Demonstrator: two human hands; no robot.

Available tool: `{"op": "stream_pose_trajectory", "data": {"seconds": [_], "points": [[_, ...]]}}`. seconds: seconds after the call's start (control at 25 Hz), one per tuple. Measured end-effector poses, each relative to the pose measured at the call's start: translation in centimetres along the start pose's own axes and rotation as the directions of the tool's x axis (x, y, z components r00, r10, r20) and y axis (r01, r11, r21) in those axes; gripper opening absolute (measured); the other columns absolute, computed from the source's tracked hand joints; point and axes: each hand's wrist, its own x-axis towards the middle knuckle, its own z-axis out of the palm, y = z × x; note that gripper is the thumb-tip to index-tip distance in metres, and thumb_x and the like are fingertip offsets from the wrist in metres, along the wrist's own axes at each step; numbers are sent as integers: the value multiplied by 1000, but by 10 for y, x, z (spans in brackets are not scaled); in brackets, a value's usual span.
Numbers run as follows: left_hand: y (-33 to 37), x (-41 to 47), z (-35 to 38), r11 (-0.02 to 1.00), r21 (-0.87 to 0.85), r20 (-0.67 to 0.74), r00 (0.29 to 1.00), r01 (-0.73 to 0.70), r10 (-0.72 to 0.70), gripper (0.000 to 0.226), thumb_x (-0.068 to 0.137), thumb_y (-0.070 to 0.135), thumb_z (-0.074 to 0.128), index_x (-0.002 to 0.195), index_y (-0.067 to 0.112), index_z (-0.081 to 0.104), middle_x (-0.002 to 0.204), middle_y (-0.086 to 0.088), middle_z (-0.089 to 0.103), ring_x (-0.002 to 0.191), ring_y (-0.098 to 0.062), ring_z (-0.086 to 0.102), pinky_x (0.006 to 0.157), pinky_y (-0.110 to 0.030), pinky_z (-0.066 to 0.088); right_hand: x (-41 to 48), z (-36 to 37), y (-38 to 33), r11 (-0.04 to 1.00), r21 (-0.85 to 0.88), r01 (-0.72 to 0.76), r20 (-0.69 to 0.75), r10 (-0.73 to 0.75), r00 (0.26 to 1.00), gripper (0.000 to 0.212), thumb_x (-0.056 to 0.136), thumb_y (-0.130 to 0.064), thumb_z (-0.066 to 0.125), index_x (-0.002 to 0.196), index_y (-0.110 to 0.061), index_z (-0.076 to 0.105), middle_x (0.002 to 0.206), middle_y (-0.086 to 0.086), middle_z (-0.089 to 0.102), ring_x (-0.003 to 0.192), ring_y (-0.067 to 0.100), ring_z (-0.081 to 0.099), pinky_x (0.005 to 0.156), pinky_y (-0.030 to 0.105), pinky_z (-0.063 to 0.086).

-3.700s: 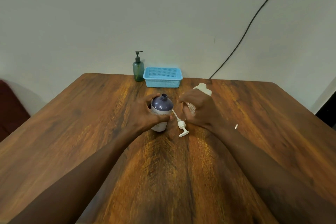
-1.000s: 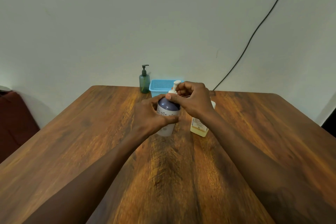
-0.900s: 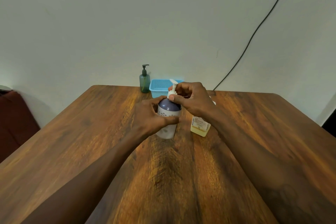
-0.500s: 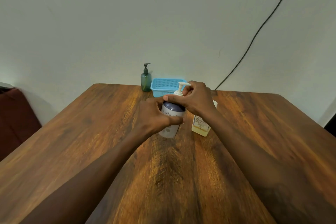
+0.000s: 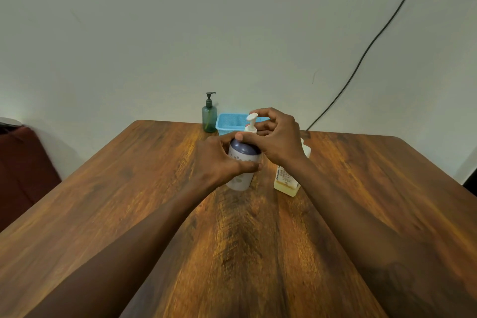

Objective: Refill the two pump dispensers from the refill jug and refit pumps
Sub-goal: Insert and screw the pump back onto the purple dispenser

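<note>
Purple on its shoulder and pale below, the bottle [image 5: 241,162] stands near the middle of the table [image 5: 129,201]. Its base is on the wood and its long axis is close to upright, the top leaning slightly right. A white pump [image 5: 251,122] rises from its neck along the same axis. The pump's flat head is at the very top, and which way its spout points cannot be told.

The left hand [image 5: 219,160] is wrapped round the bottle's body, thumb across the near side and fingers curled behind. The right hand [image 5: 280,141] comes over from the right. Its thumb and forefinger pinch the pump's collar at the neck, and the other fingers curl loosely behind the stem.

Just right of the bottle, and apart from it, the jug [image 5: 285,183] stands upright, half hidden by the right wrist. A low band of yellowish liquid shows at its bottom, under a printed label too small to read.

At the far edge, by the wall, 1 green dispenser [image 5: 209,117] stands upright with its black pump fitted and the spout pointing right. Its fill level cannot be judged. A blue basket [image 5: 229,124] sits just beside it on the right, and from this angle nothing shows of its inside. A dark cable [image 5: 361,59] runs slanting down the wall behind.
</note>
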Motion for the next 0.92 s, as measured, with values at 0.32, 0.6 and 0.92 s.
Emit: {"op": "stream_pose_trajectory", "data": {"seconds": [0.32,0.6,0.92], "points": [[-5,8,-5,1000,-5,-7,1000,7,-7,82,56,60,92,128,27,69,115,10,75,96,-2,71,83,-27,62,6,-4,-3,964,214,-159,302,89,949,52,99,-26,67,147,-24,48,137,2,66,125,18,63,101,35,56],[0,3,-3,1000,3,-28,999,20,-20,83,55,64,88,127,27,68,113,11,74,91,2,70,78,-24,62,4,2,-11,988,-149,-26,-55,18,998,69,66,-62,86,117,-21,63,102,-4,73,92,9,70,79,25,61],[-1,8,-12,999,-22,41,999,28,-27,83,60,58,91,132,25,66,115,8,74,97,-6,71,85,-31,62,6,-5,-6,990,135,-30,71,20,997,55,74,-18,91,123,-18,66,113,2,77,102,9,74,88,36,63]]}}
